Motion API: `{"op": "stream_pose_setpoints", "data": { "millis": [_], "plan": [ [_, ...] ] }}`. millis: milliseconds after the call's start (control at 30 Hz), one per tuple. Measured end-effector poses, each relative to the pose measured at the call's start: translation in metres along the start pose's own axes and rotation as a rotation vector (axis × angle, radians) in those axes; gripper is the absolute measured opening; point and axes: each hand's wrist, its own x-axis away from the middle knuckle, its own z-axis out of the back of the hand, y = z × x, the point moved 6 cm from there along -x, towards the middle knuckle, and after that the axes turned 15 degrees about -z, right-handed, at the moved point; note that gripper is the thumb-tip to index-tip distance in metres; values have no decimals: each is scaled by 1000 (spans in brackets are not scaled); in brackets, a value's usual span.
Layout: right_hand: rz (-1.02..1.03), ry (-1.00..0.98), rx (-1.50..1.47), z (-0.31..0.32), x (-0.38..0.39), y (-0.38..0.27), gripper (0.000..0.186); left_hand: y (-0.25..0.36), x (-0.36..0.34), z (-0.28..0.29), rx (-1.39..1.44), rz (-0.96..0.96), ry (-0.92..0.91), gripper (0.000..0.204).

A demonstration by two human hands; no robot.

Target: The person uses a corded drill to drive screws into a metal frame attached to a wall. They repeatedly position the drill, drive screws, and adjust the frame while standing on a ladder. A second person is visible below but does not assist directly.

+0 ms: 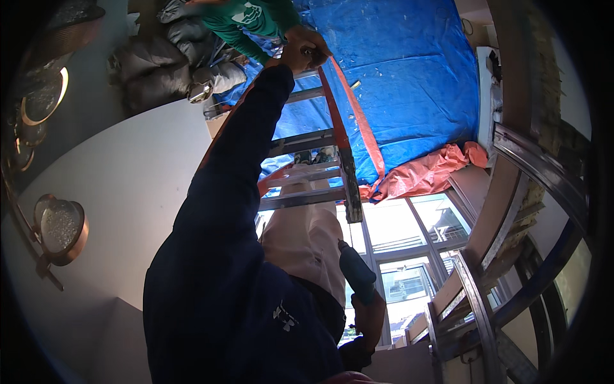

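Note:
My left arm, in a dark navy sleeve, stretches to the top of the picture. There my left hand (pixel 294 57) is closed and meets the hand (pixel 312 38) of a person in a green long-sleeved shirt (pixel 252 22). A small dark round thing shows between the two hands; its kind is unclear. Low at my right side, my right hand (pixel 371 315) grips a teal and dark power drill (pixel 357 272), its bit pointing up the picture. A stepladder (pixel 348 176) with orange rails and grey steps stands along my light trousers (pixel 307 233).
Blue tarp (pixel 403 83) spreads beyond the ladder, with a bunched orange tarp (pixel 425 173) at its edge. Grey bags (pixel 153 70) lie at the upper left. A light fixture (pixel 61 227) hangs at left. Windows (pixel 400 230) and metal framing (pixel 473 301) are at right.

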Motion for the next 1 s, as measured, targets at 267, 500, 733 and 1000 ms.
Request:
{"op": "stream_pose_setpoints", "data": {
  "millis": [267, 500, 733, 1000],
  "plan": [
    [-41, -4, 75, -15, -20, -6, 37, -31, -23, -19, 347, 208, -179, 37],
    [10, -28, 70, -18, -37, -7, 35, -45, -28, -39, 848, 521, 298, 30],
    [-6, -19, 81, -20, -39, -17, 35, -75, -43, -61, 407, 203, 47, 16],
    [-13, -33, 68, -28, -34, -26, 37, -62, -94, -137, 654, 560, -1394, 33]
  ]
}}
